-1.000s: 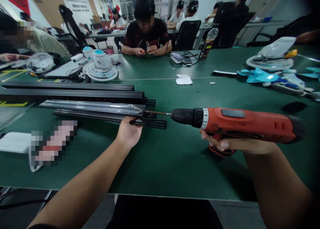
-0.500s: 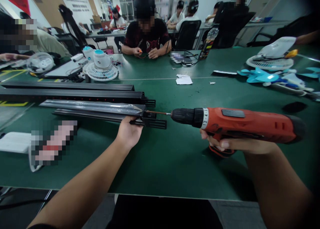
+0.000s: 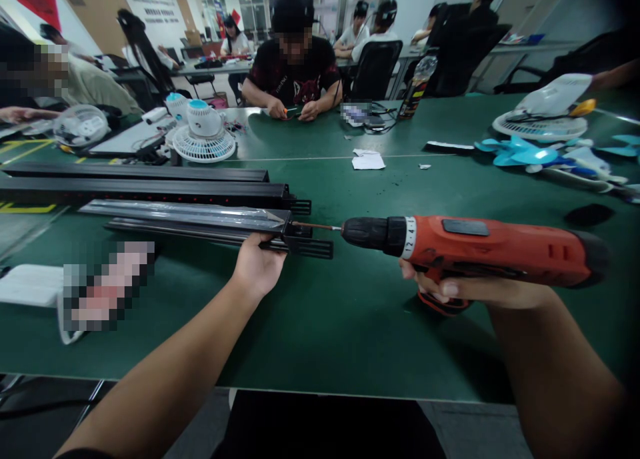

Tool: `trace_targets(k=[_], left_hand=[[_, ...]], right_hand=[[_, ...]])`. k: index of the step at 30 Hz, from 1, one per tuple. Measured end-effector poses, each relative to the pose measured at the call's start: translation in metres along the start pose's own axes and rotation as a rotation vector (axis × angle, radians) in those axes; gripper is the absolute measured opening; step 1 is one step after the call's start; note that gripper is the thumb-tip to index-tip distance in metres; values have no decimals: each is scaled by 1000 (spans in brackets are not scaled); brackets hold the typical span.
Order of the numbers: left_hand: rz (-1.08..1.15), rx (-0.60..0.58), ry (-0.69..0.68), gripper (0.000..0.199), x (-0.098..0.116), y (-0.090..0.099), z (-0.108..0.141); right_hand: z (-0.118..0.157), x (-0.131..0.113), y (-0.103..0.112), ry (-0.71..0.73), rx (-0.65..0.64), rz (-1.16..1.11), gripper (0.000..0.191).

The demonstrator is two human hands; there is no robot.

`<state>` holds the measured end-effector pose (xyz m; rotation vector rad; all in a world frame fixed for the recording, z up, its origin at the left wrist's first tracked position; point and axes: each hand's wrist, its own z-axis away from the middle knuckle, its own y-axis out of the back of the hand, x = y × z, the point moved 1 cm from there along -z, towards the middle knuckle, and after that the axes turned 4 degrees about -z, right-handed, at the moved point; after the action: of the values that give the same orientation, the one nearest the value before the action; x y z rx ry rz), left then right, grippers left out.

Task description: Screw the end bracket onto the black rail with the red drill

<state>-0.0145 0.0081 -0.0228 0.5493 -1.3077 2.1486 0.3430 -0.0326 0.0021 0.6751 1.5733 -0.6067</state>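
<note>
Drill and bar meet in line, so a straight push and a firm left hand matter most

The left hand (image 3: 260, 269) is closed around the right end of the film-covered black bar (image 3: 185, 212), thumb over the near side, other fingers mostly hidden beneath. The right hand (image 3: 450, 291) is wrapped around the handle of the red drill (image 3: 500, 245), which lies level to the right of the bar. Its long thin bit (image 3: 320, 227) points left and reaches the bar's end; whether the tip is seated in a screw or hole, I cannot tell.

To do this well, the drill's body should share one line with the bit, since a shaft this slender would probably flex or slip under a sideways lean. Light, even pressure and a slow trigger seem wise. The left hand needs to resist twist, with its fingers clear of the bit and of the slotted black end piece (image 3: 317, 247). More black bars (image 3: 150, 191) lie just beyond, on the far side, and could be knocked if the work swings.

As for containers, a labelled bottle (image 3: 413, 102) stands upright on the far part of the green surface (image 3: 350, 325); how full it is, I cannot tell. A blue container (image 3: 535, 39) sits on a desk at the far right, its contents too small to make out
</note>
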Motion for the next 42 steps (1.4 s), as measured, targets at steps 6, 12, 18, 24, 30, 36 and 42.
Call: trace_targets(k=[6, 12, 18, 24, 30, 36, 42], left_hand=[[-14, 2, -18, 59, 0, -3, 1], [-4, 41, -8, 50, 1, -13, 8], [-14, 34, -18, 52, 1, -9, 5], [-30, 3, -28, 54, 0, -6, 3], [15, 60, -10, 47, 1, -12, 8], [11, 86, 2, 44, 1, -14, 9], [27, 110, 8, 44, 2, -14, 10]], right_hand=[[0, 0, 0, -17, -5, -6, 29], [-2, -1, 0, 14, -15, 17, 30], [-1, 1, 0, 22, -11, 11, 31], [2, 2, -1, -36, 43, -8, 29], [3, 1, -1, -45, 64, 2, 30], [1, 0, -3, -25, 92, 37, 27], [-1, -1, -7, 34, 114, 57, 26]])
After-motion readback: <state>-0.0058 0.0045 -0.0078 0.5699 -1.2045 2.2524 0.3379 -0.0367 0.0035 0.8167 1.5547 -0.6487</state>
